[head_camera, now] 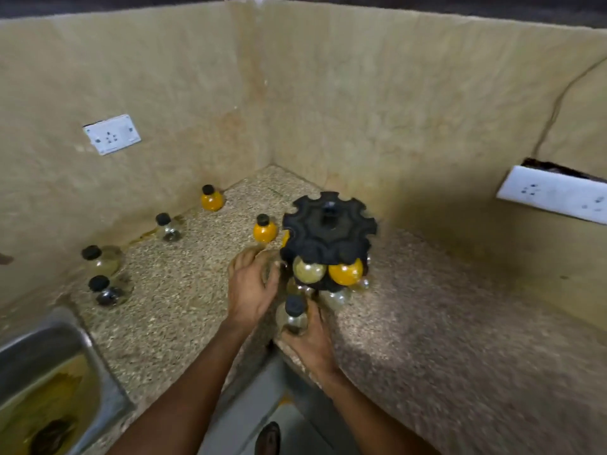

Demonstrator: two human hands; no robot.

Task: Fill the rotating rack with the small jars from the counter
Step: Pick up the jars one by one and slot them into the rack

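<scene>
The black rotating rack (328, 229) stands on the speckled counter (184, 290) near the corner. Its upper tier holds a pale jar (308, 270) and an orange jar (345, 272); more clear jars sit lower down. My right hand (312, 346) is shut on a clear jar with a black cap (294, 311), just below the rack's front. My left hand (251, 287) rests against the rack's left side, fingers curled; what it touches is partly hidden. Loose jars stand on the counter: two orange ones (212, 198) (264, 229) and several clear ones (168, 227) (100, 259) (106, 290).
A steel sink (62, 349) with yellowish water lies at the lower left. White wall sockets (111, 134) (555, 193) are on both walls. The counter's inner corner edge runs beneath my wrists, with the floor and a foot (268, 438) below.
</scene>
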